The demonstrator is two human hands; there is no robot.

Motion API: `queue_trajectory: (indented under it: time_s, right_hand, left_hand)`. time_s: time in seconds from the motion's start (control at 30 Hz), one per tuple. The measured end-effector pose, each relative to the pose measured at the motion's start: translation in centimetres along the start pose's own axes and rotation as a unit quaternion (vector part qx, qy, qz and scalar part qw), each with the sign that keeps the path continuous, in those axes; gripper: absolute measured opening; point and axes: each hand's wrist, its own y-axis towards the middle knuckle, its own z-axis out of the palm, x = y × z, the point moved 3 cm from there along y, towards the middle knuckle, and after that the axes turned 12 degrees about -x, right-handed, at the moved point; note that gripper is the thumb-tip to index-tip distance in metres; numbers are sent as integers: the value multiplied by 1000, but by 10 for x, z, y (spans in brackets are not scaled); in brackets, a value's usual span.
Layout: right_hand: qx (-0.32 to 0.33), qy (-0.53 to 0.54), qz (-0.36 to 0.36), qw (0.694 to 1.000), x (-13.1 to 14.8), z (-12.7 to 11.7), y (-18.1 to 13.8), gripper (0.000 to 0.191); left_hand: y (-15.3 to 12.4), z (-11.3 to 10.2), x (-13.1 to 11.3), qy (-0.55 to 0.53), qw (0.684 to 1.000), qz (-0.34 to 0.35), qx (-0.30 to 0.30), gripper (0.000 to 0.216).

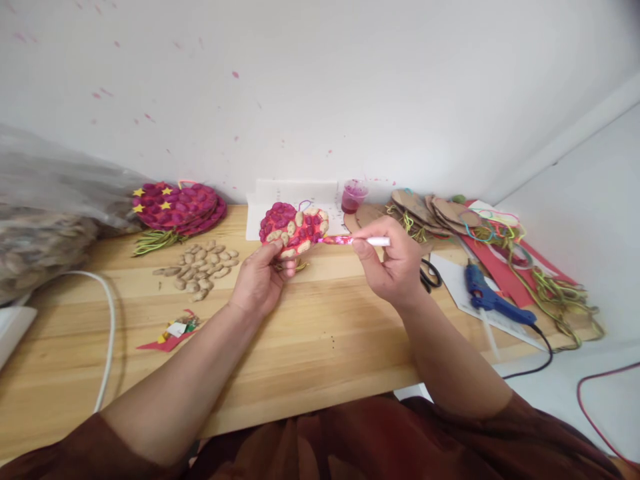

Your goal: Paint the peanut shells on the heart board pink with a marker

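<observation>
Peanut-covered, rounded magenta craft piece (291,229) is above the pale wooden table (310,333), left hand (260,277) gripping its lower edge; right hand (393,263) pinches a white-handled paintbrush (343,240). Light dabs should coat the bare beige peanuts (303,247) evenly.

The table (320,373) is smooth, grained wood; the peanut-covered piece (294,231) is rough, the cup (355,199) translucent plastic, the glue gun (491,299) opaque plastic, the discs (414,207) matt cardboard.

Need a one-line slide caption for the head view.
Left hand holds a peanut-covered craft piece, partly magenta, while the right hand holds a paint-stained brush at its edge.
</observation>
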Motion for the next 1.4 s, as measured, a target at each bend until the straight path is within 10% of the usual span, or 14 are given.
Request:
queue_trajectory:
  time_s: [1.4]
  right_hand:
    - [-8, -43, 40, 998, -4, 1, 0, 1]
  left_hand:
    - [7, -5, 7, 1, 995, 88, 44, 24]
